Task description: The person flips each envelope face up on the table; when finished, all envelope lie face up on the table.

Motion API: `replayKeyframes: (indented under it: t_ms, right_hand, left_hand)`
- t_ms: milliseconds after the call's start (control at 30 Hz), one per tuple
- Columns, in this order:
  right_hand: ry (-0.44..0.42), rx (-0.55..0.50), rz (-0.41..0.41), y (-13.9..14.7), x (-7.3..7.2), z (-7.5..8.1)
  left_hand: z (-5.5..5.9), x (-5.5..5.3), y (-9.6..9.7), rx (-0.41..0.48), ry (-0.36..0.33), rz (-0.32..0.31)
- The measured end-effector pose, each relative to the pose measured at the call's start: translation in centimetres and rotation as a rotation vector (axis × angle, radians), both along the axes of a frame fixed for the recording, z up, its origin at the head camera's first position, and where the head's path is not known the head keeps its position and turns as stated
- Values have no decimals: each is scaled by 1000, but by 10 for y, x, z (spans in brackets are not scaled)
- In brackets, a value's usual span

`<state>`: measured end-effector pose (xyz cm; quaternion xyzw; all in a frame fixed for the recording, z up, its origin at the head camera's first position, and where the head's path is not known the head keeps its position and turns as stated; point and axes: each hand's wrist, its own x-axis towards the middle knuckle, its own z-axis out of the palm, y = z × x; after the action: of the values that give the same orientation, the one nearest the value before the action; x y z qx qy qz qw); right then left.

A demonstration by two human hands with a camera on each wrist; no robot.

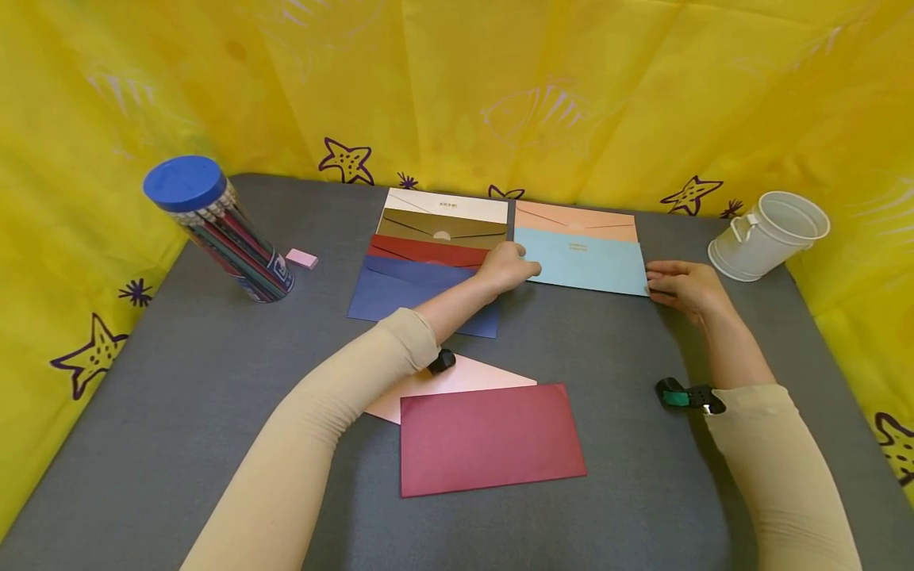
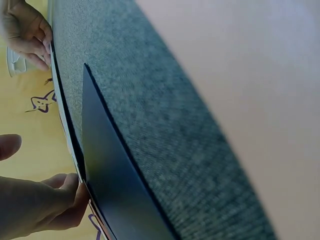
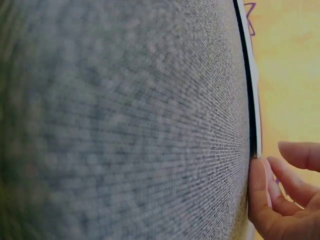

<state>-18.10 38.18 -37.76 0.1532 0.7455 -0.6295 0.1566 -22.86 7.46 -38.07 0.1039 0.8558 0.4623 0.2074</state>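
A light blue envelope (image 1: 585, 264) lies over a peach envelope (image 1: 575, 219), whose flap shows behind it. At its left edge is my left hand (image 1: 507, 268), the fingers touching near the corner. My right hand (image 1: 687, 287) touches its right edge with the fingertips. In the right wrist view, the thumb of the right hand (image 3: 287, 200) stands apart from the envelope. The thumb of the left hand (image 2: 45, 202) is also apart in the left wrist view. Left of it overlap a white envelope (image 1: 450, 206), a brown one, a red envelope (image 1: 428, 251) and a blue envelope (image 1: 400, 295), partly behind my left forearm.
Nearer me, a maroon envelope (image 1: 493, 440) overlaps a pale pink envelope (image 1: 464, 377). A pencil tub (image 1: 232, 238) with a blue lid and a pink eraser (image 1: 302, 258) stand at the left. At the back right is a white metal bucket (image 1: 760, 238). Yellow cloth (image 1: 457, 95) surrounds the table.
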Motion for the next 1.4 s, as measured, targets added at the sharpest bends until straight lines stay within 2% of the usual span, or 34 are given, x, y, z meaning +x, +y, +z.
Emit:
replayKeyframes:
  t_ms: [267, 367, 467, 567, 667, 767, 867, 1067, 1200, 1300, 1400]
  right_hand:
    - [2, -80, -41, -1, 2, 2]
    - [47, -61, -44, -2, 4, 2]
    - [129, 33, 10, -8, 9, 4]
    - [212, 168, 123, -18, 18, 7]
    - [271, 261, 255, -32, 32, 12]
    - [302, 350, 371, -46, 45, 15]
    - [343, 429, 485, -60, 56, 15]
    - [408, 461, 667, -84, 71, 5]
    - [426, 516, 775, -96, 80, 0]
    - [446, 566, 846, -104, 85, -2]
    - [466, 619, 895, -111, 89, -7]
  left_hand:
    - [0, 0, 0, -5, -5, 10]
    - [1, 1, -1, 6, -3, 2]
    - [4, 4, -4, 23, 28, -43]
    - [7, 11, -11, 39, 84, -151]
    - [10, 23, -22, 36, 124, -309]
    - [9, 37, -34, -8, 152, -468]
    - [6, 51, -47, -70, 180, -586]
    - [1, 75, -64, -131, 195, -739]
    - [-3, 87, -68, -193, 253, -848]
    - [-3, 93, -68, -261, 287, -891]
    - [-4, 97, -69, -311, 276, -896]
